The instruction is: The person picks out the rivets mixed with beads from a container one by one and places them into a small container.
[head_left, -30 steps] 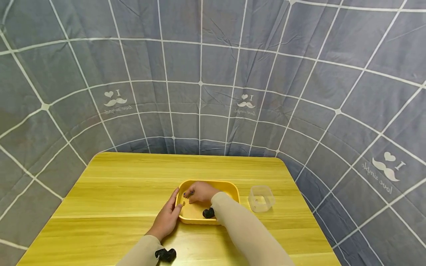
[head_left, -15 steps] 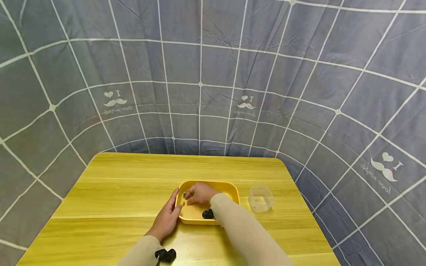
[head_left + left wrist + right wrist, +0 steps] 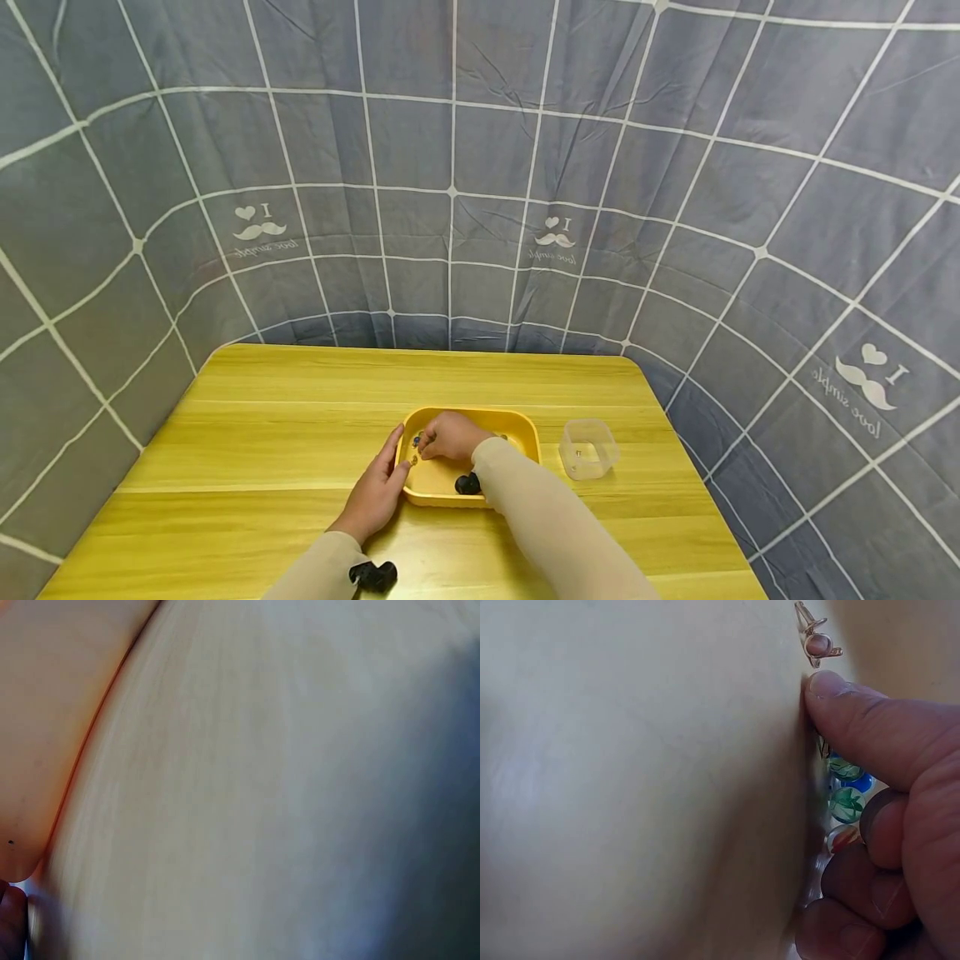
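A yellow tray [image 3: 470, 500] holds several small gold-coloured metal pieces and glass marbles. My left hand [image 3: 375, 496] holds its left side, thumb at the rim and fingers along the outer wall. My right hand [image 3: 450, 435] is inside the tray with its fingers bent downward. In the right wrist view the thumb tip lies just beside a gold ring-like piece [image 3: 817, 645]. Below the thumb are a green-streaked marble [image 3: 847, 805], a blue marble [image 3: 861, 782] and an orange-streaked marble [image 3: 842, 839]. Whether the right fingertips pinch something is hidden.
A clear square plastic box [image 3: 588, 450] stands right of the tray, with tiny pieces in it. Both stand on a yellow wood-grain table [image 3: 262, 433]. A grey checked curtain [image 3: 487, 225] hangs behind and around the table.
My right hand has shifted slightly within the tray, and the blue marble near its fingertips shows more plainly. The left hand, tray and clear box stay in place.
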### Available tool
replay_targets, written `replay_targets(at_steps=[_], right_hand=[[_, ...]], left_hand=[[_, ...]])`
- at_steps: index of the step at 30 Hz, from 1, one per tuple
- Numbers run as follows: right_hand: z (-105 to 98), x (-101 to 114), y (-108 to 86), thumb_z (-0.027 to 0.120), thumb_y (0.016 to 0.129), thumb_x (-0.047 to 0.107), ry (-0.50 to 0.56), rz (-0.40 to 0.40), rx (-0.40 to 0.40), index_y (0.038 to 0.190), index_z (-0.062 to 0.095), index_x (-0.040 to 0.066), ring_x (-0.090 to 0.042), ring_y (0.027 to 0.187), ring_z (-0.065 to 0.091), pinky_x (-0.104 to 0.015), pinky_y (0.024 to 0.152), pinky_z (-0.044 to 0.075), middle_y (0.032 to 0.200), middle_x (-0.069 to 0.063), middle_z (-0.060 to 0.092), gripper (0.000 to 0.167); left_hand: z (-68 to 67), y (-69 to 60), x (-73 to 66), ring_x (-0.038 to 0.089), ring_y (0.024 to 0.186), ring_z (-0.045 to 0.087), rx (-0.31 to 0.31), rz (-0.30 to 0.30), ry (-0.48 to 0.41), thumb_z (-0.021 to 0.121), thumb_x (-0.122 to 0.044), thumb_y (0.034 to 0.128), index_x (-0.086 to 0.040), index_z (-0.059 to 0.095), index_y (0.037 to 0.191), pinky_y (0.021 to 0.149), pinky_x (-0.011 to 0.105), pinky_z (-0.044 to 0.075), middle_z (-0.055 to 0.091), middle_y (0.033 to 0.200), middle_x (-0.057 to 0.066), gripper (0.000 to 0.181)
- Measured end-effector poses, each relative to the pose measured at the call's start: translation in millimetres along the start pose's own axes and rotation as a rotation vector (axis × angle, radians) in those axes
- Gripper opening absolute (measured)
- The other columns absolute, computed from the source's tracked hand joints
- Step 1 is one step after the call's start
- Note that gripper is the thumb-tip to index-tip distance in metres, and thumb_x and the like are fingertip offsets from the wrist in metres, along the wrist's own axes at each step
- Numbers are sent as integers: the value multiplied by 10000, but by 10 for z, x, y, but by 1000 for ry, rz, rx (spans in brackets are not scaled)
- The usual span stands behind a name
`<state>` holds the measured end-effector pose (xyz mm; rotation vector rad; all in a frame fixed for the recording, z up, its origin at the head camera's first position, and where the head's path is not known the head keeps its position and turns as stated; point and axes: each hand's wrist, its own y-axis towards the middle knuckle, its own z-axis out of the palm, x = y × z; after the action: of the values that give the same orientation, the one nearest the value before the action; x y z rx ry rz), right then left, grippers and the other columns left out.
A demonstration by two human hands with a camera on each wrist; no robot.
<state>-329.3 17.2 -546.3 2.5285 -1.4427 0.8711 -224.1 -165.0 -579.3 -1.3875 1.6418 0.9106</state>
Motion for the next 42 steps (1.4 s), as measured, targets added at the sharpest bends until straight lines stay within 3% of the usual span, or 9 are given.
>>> replay_targets(at_steps=[12, 19, 32, 42], right_hand=[[29, -16, 25, 841, 909, 207, 50, -22, 11, 959, 851, 203, 8, 758, 589, -160, 767, 507, 865, 167, 761, 51], [37, -31, 38, 820, 925, 190, 62, -35, 11, 918, 854, 219, 13, 753, 598, -158, 761, 508, 849, 181, 754, 45], [-10, 49, -13, 792, 949, 177, 34, -10, 23, 936, 842, 202, -8, 750, 569, -163, 772, 489, 869, 160, 752, 58], [-11, 29, -3, 783, 957, 189, 15, -11, 27, 934, 842, 212, 1, 776, 585, -165, 800, 500, 884, 160, 760, 67]], left_hand=[[-12, 0, -4, 379, 1515, 438, 3, 11, 8, 471, -245, 1135, -245, 197, 1708, 1211, 604, 370, 368, 1689, 175, 635], [-14, 9, -9, 372, 1501, 460, -2, 11, 15, 469, -247, 1136, -247, 204, 1706, 1206, 599, 376, 379, 1687, 166, 629], [-6, 19, 21, 335, 1431, 542, -9, 25, 8, 472, -226, 1132, -243, 215, 1704, 1162, 567, 431, 415, 1664, 177, 627], [-18, 3, -1, 382, 1484, 473, -4, 16, 7, 458, -225, 1135, -253, 212, 1705, 1194, 603, 386, 392, 1673, 194, 621]])
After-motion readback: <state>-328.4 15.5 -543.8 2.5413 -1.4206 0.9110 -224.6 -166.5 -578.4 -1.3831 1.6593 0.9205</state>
